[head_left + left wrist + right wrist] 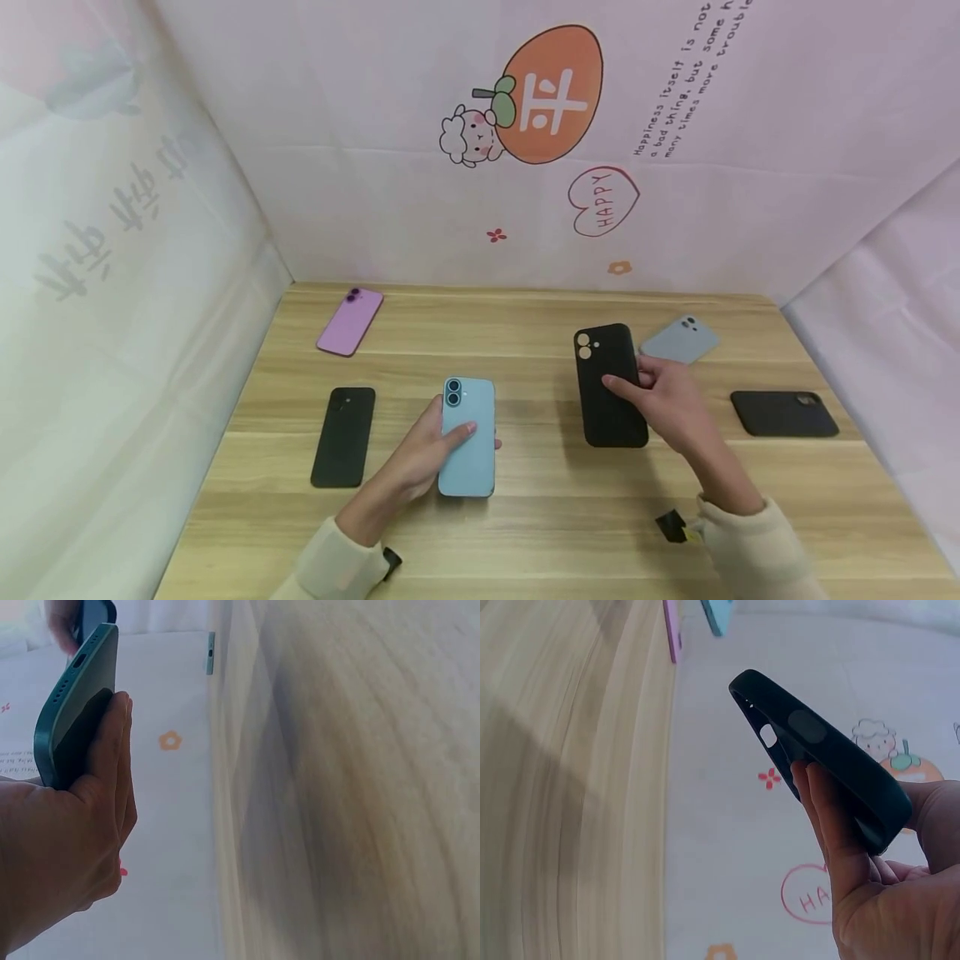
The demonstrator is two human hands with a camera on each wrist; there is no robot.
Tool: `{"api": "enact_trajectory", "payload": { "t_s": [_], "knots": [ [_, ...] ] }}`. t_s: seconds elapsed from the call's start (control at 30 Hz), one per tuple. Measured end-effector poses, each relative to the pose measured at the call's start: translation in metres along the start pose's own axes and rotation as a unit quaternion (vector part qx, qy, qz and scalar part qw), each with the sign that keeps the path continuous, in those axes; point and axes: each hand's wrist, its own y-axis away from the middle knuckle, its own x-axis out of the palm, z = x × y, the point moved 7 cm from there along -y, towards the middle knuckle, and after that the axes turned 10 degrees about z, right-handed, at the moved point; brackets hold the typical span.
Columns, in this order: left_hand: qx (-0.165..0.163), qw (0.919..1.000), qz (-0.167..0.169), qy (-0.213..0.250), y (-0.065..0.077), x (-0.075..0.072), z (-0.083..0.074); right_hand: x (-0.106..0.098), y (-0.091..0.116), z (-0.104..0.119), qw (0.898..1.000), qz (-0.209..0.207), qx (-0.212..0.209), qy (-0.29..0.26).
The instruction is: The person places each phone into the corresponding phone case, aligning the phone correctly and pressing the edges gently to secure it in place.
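My left hand [420,454] grips a light blue phone [472,467], thumb across its back and fingers beneath. The phone's two camera lenses face up at its top left. In the left wrist view the phone's bottom edge [64,697] with its port shows above the table. My right hand [671,404] holds a black phone case [607,367] by its right side, thumb on the outside. Two round camera holes are visible in the case. From the right wrist view the case [832,750] is hollow, and fingers reach into it. Phone and case are apart, both raised off the table.
On the wooden table [540,533] a purple phone [351,323] lies at the back left, a black phone [343,437] nearer on the left. A pale blue-grey phone [678,340] lies behind my right hand, and another black case [783,414] at the right. Printed white cloth [375,208] encloses the table.
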Motion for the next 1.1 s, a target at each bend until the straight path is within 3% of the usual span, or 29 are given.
{"api": "enact_trajectory", "payload": {
  "t_s": [0.1, 0.4, 0.9, 1.1],
  "knots": [
    [0.003, 1.0000, -0.007, 0.005, -0.001, 0.001, 0.001, 0.009, -0.001, 0.005, 1.000, 0.005, -0.004, -0.005],
    [-0.003, 0.9998, -0.018, 0.004, -0.006, 0.002, 0.003, 0.042, -0.010, 0.019, 0.994, 0.044, -0.039, -0.097],
    [-0.017, 0.9990, -0.042, -0.001, -0.007, 0.004, 0.001, 0.077, -0.016, 0.038, 0.989, 0.058, -0.047, -0.126],
    [-0.019, 0.9981, -0.053, 0.025, -0.008, 0.007, 0.000, 0.089, -0.018, 0.045, 0.986, 0.072, -0.053, -0.142]
  ]
}}
